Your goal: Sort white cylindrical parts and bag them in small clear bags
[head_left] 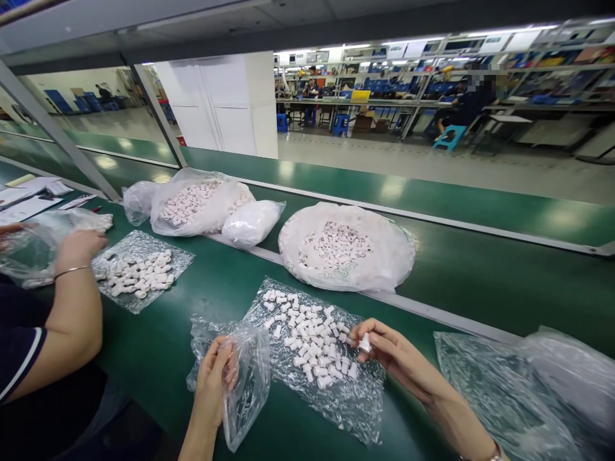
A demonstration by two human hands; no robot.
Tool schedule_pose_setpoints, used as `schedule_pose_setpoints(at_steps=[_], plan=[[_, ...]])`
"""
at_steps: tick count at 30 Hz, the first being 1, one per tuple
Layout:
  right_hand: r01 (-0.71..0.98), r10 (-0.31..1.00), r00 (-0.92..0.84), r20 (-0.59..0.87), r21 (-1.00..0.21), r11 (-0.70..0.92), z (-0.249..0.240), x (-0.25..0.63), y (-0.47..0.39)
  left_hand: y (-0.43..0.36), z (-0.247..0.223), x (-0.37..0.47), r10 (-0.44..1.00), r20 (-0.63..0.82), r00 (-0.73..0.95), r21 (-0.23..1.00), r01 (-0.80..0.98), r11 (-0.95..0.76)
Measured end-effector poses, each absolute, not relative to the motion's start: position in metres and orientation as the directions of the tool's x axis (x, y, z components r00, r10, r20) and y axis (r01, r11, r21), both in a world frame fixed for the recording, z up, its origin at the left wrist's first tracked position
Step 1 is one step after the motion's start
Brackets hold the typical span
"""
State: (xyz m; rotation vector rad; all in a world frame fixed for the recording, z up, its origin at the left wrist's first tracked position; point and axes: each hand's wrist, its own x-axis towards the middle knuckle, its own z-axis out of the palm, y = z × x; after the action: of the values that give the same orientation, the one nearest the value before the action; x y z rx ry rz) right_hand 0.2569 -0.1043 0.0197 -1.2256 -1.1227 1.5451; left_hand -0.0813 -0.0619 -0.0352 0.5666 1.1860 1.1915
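My left hand (218, 371) is closed on the edge of a clear plastic bag (250, 378), which hangs down toward the bench's near side. Between the fingers of my right hand (384, 349) is one small white plastic fitting (365, 344), held just above the right edge of a pile. That pile of white plastic fittings (312, 339) is spread on a flat clear plastic sheet (346, 410) on the green bench (168, 358). What the far side of the left hand's bag contains, if anything, I cannot make out.
Behind the pile sits a large open white bag (384, 256) of fittings. Farther left are another filled bag (168, 205) and a closed white bag (252, 223). Clear bags (528, 384) lie at right. A co-worker's arm (77, 294) works beside a second pile (141, 275).
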Motion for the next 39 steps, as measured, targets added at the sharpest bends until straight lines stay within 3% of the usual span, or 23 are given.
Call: schedule_pose_setpoints(at_steps=[2,3,5,8,10,12,14,16,20,22,24,25,27,30,32,34,36,39], plan=[[-0.134,0.943,-0.224,-0.248,-0.950,-0.282,0.024,0.260,-0.109,-0.062,-0.035,-0.083,0.912,-0.402,-0.088,0.860,-0.379,0.342],[-0.075,0.929,-0.251,-0.270,-0.952,-0.297,0.025,0.262,-0.112,-0.063,-0.035,-0.083,0.910,-0.403,-0.095,0.863,-0.372,0.343],[0.207,0.912,-0.249,-0.324,-0.938,-0.277,0.025,0.263,-0.119,-0.063,-0.034,-0.083,0.907,-0.407,-0.107,0.863,-0.369,0.344],[0.689,0.942,-0.107,-0.318,-0.706,-0.161,0.016,0.257,-0.130,-0.063,-0.032,-0.080,0.909,-0.405,-0.100,0.859,-0.383,0.340],[0.837,0.958,-0.054,-0.281,-0.536,-0.110,0.008,0.250,-0.133,-0.064,-0.031,-0.078,0.923,-0.374,-0.089,0.861,-0.403,0.310],[0.883,0.957,-0.070,-0.282,-0.463,-0.072,0.001,0.245,-0.133,-0.064,-0.031,-0.076,0.934,-0.346,-0.089,0.867,-0.410,0.283],[0.867,0.946,-0.105,-0.306,-0.494,-0.064,0.001,0.244,-0.131,-0.065,-0.031,-0.076,0.933,-0.346,-0.093,0.871,-0.400,0.284],[0.773,0.923,-0.169,-0.345,-0.627,-0.093,0.007,0.249,-0.127,-0.065,-0.030,-0.076,0.928,-0.360,-0.094,0.869,-0.395,0.297],[0.300,0.894,-0.329,-0.304,-0.931,-0.207,0.018,0.268,-0.122,-0.065,-0.028,-0.075,0.929,-0.353,-0.109,0.870,-0.403,0.284],[0.027,0.927,-0.296,-0.230,-0.972,-0.233,0.018,0.275,-0.121,-0.065,-0.028,-0.073,0.929,-0.347,-0.127,0.876,-0.398,0.273],[-0.094,0.956,-0.199,-0.214,-0.967,-0.236,0.015,0.275,-0.119,-0.065,-0.028,-0.071,0.928,-0.345,-0.142,0.883,-0.385,0.270],[-0.058,0.965,-0.142,-0.222,-0.971,-0.232,0.012,0.273,-0.118,-0.065,-0.028,-0.071,0.928,-0.344,-0.145,0.885,-0.379,0.269],[0.176,0.976,-0.023,-0.215,-0.962,-0.208,0.004,0.266,-0.115,-0.065,-0.029,-0.071,0.929,-0.341,-0.141,0.887,-0.374,0.269],[0.597,0.992,0.064,-0.110,-0.792,-0.126,-0.012,0.255,-0.112,-0.066,-0.030,-0.073,0.929,-0.349,-0.126,0.886,-0.366,0.284],[0.732,0.995,0.057,-0.085,-0.674,-0.099,-0.021,0.251,-0.111,-0.066,-0.031,-0.074,0.931,-0.347,-0.110,0.887,-0.362,0.287],[0.753,0.995,0.041,-0.093,-0.651,-0.092,-0.024,0.251,-0.111,-0.065,-0.032,-0.075,0.938,-0.335,-0.094,0.887,-0.367,0.280],[0.665,0.993,0.030,-0.113,-0.740,-0.104,-0.020,0.254,-0.110,-0.065,-0.032,-0.076,0.943,-0.322,-0.086,0.887,-0.375,0.269],[0.291,0.979,-0.023,-0.201,-0.938,-0.185,-0.007,0.263,-0.111,-0.065,-0.031,-0.076,0.943,-0.321,-0.087,0.885,-0.381,0.267]])
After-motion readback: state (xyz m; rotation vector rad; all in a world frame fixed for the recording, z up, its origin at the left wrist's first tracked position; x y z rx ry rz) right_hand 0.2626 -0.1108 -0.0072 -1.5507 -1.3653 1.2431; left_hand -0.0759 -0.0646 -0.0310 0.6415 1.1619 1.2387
